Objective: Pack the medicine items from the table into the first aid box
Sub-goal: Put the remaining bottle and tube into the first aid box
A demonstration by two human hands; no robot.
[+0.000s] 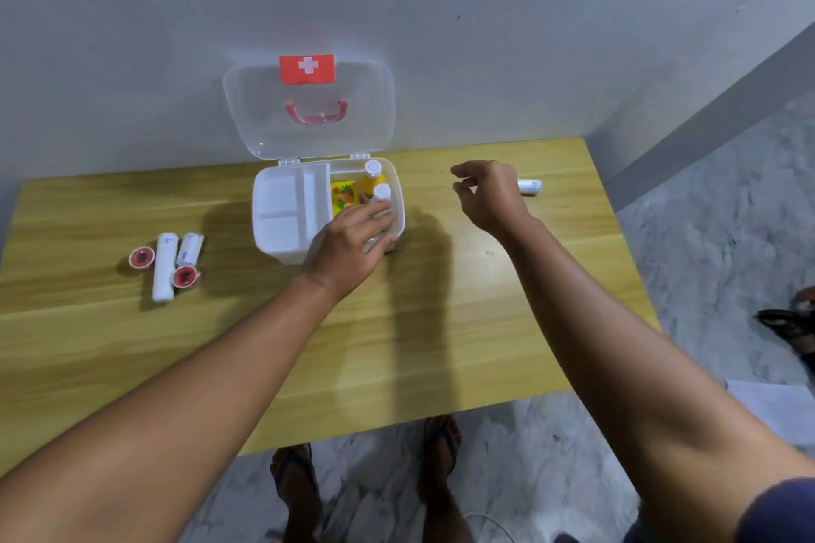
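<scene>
The white first aid box (264, 242) stands open at the back of the wooden table, its clear lid (308, 110) leaning on the wall. A white divided tray (286, 201) fills its left half. In the right half are a yellow packet (343, 198) and a yellow bottle (372, 177). My left hand (348, 242) reaches into the right half, fingers wrapped around a white-capped bottle (382, 192). My right hand (487, 194) hovers to the right of the box with fingers apart and empty. A white bandage roll (529, 186) lies just beyond it.
On the left of the table (397, 344) lie two white bandage rolls (164, 267) (189, 248) and two red tape rolls (142, 257) (186, 276). The wall is right behind the box. The table's right edge is near the lone roll. Feet in sandals show below the front edge.
</scene>
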